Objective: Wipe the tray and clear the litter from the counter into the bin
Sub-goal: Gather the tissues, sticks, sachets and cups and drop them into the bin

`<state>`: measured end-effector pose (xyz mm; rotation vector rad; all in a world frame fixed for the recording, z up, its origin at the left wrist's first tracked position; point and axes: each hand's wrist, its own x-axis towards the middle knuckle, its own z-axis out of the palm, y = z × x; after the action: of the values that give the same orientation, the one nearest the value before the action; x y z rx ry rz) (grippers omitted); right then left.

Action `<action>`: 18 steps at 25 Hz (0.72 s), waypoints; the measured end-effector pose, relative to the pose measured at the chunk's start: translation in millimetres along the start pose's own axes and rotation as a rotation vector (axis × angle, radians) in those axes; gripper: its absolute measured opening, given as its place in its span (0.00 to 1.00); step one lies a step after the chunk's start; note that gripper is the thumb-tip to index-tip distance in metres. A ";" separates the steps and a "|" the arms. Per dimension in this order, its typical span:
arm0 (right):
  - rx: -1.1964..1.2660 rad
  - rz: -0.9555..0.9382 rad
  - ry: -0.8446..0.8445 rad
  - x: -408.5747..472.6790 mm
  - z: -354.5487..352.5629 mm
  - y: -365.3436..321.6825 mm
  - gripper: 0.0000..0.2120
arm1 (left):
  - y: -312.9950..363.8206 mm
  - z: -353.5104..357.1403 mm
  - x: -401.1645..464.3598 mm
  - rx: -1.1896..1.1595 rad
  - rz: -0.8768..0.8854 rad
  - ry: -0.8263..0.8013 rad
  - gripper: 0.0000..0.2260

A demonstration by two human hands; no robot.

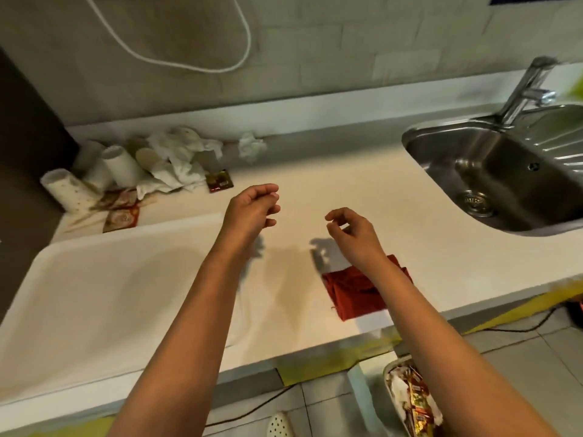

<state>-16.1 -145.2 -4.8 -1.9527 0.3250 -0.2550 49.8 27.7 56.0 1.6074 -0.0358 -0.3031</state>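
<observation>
Both hands are hanging empty over the counter (362, 190), and I'm seeing nothing gripped on either side. I'm watching the left hand (252, 209) hovering palm-in with its fingers loosely curled, thumb near the fingertips but holding nothing. I'm getting the same from the right hand (353, 233), fingers bent and relaxed, thumb and forefinger close together with only air between them. Its forearm is crossing above a red cloth (356, 291) that is lying crumpled near the front edge of the counter. I'm looking at the white tray (94, 298) sitting at the left, under the left forearm, with faint brownish smears showing on it. Litter is piling up at the back left corner: paper cups (94, 175) lying tipped on their sides, crumpled napkins (179, 159) heaped against them, a lone crumpled tissue (250, 146) by the wall, one sauce packet (220, 182) just beside the heap and more flattened packets (121, 212) just behind the tray. I'm spotting the bin (410, 398) down on the floor at lower right, wrappers already inside it. Off to the right the steel sink (504, 171) and tap (527, 86) are sitting well apart from both hands
</observation>
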 end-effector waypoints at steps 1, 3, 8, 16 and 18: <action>-0.011 0.002 -0.012 5.7 7.4 -1.8 0.06 | -1.6 -10.0 8.1 0.006 -0.007 0.019 0.08; -0.022 0.013 -0.025 17.5 22.3 -2.6 0.06 | -5.5 -28.1 26.2 0.024 -0.020 0.058 0.07; -0.150 -0.027 -0.088 63.7 51.4 -7.2 0.06 | -11.3 -55.9 84.0 0.139 -0.073 0.146 0.09; -0.384 -0.173 -0.254 174.9 84.8 -19.4 0.13 | -30.8 -85.5 167.5 0.675 -0.018 0.170 0.16; -0.443 -0.204 -0.262 207.9 91.3 -26.9 0.15 | -30.5 -93.0 186.8 0.784 0.005 0.135 0.19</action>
<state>211.8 -127.4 -9.8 -2.4293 0.0056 -0.0566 244.8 81.7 -3.6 2.4024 -0.0592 -0.1802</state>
